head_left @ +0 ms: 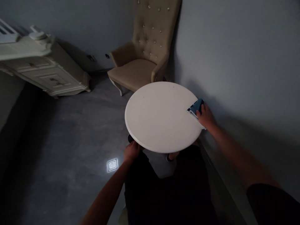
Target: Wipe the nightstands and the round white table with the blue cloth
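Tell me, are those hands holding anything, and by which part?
The right hand holds what looks like a folded blue cloth by its right side, at the edge of the round table. Whether the left hand grips anything cannot be told.

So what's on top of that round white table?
At the table's edge, under the right fingers, is a blue-and-white bundle, perhaps folded cloth. A few tiny dark specks show too. Whatever lies beneath the bundle is hidden.
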